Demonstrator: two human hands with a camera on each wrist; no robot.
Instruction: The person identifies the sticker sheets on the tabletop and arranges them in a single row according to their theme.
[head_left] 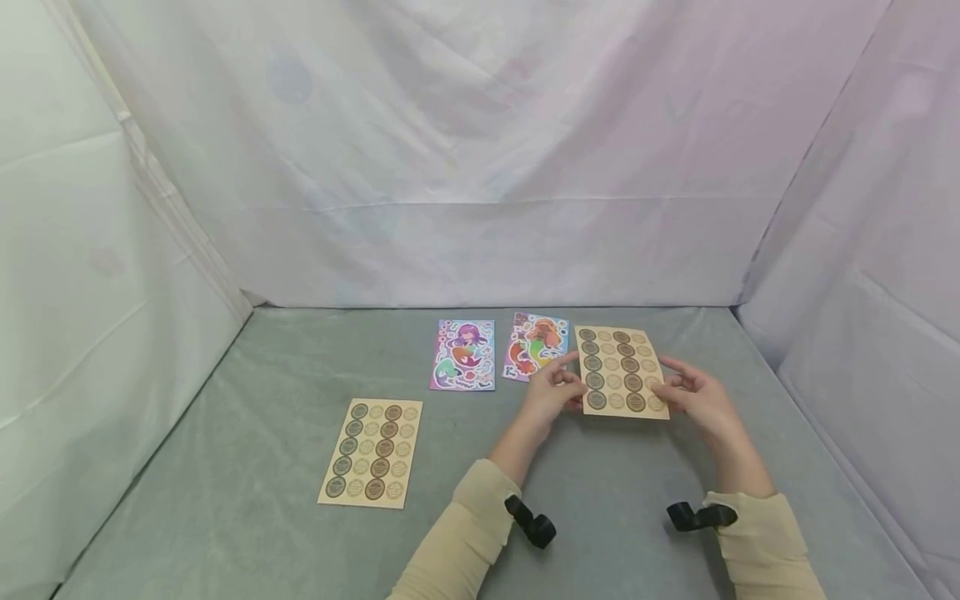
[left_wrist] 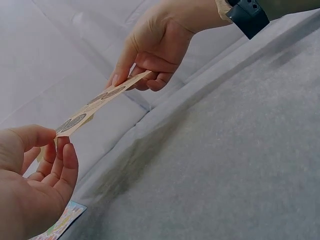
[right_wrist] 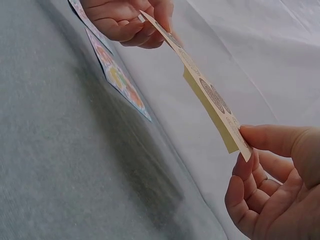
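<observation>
Both hands hold up a tan sheet of round stickers (head_left: 621, 371) above the table at the right. My left hand (head_left: 550, 387) pinches its left edge, thumb on top and fingers beneath. At the opposite edge my right hand (head_left: 696, 396) pinches the sheet the same way. The right wrist view shows a yellowish layer (right_wrist: 212, 112) under the sheet; whether it is a second sheet or the backing I cannot tell. A colourful mermaid sticker sheet (head_left: 534, 342) lies just behind my left hand, partly covered by it.
Another mermaid sticker sheet (head_left: 463, 356) lies further left near the table's back edge. A second tan sheet of round stickers (head_left: 371, 454) lies at the front left. The grey table (head_left: 247, 442) is bounded by white cloth walls (head_left: 480, 150) at the back and sides.
</observation>
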